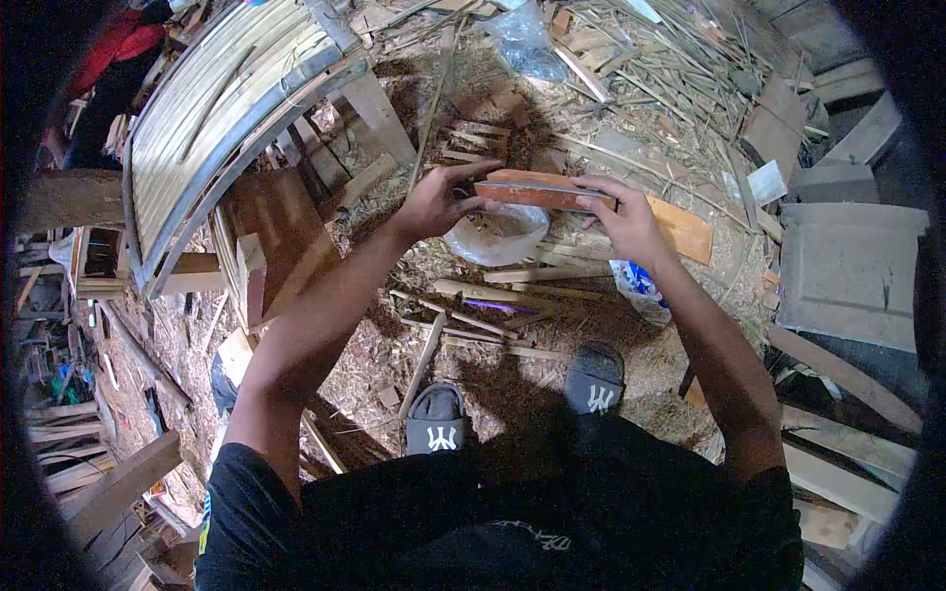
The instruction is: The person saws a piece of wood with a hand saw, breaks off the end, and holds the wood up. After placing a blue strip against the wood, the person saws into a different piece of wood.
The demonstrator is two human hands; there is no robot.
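A reddish-brown wooden piece, with a dark line along its length, is held up between both hands above the floor. My left hand grips its left end, fingers along the top and thumb below. Round its right end my right hand is closed. Below the piece, a clear plastic bag or wrap lies on the ground. An orange-brown board lies just beyond my right hand, and a blue and white packet is under my right wrist.
A curved slatted wooden frame stands at the upper left, beside a brown panel. Wood strips and shavings cover the floor before my sandals. A grey panel and stacked planks are at the right. A person in red is at the upper left.
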